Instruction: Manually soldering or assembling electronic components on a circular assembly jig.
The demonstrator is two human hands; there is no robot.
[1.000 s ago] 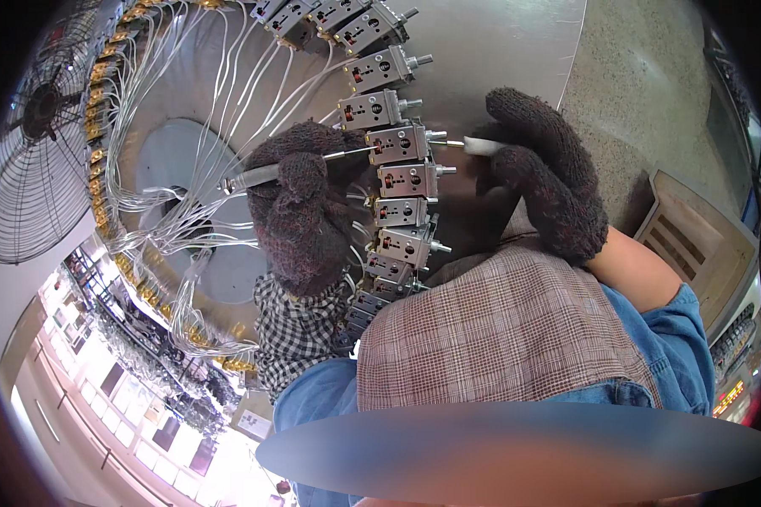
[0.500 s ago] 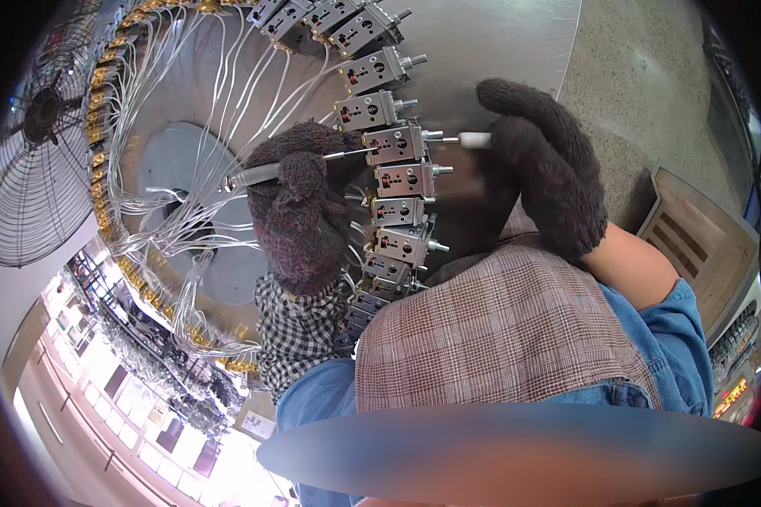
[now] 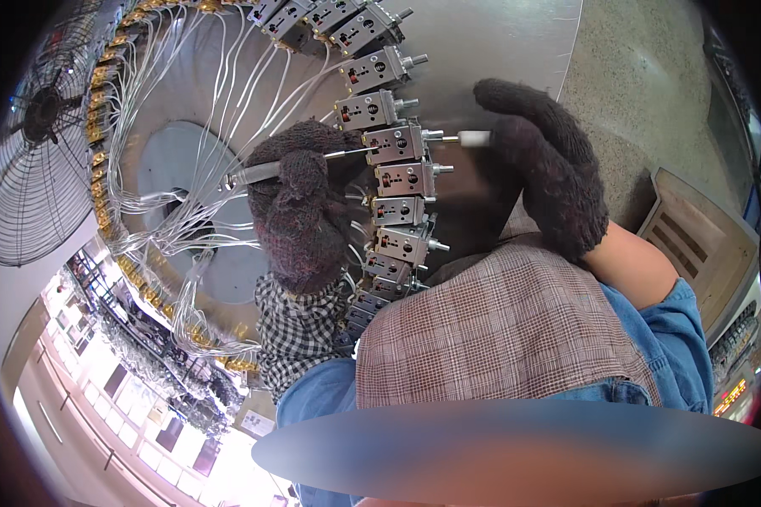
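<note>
Your gloved left hand (image 3: pixel 300 211) grips a metal tool (image 3: pixel 254 174) whose rod enters a grey block (image 3: pixel 395 144) on the round plate (image 3: pixel 482 51), right hand (image 3: pixel 550 169) pinching the white tip (image 3: pixel 473 138) opposite; a slip could likely snag the wires (image 3: pixel 186 101)

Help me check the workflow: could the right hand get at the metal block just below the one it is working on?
Probably yes. The right hand pinches a small white piece beside the ring of blocks, and the next metal block sits directly below with its pin facing that hand, nothing between them.
</note>
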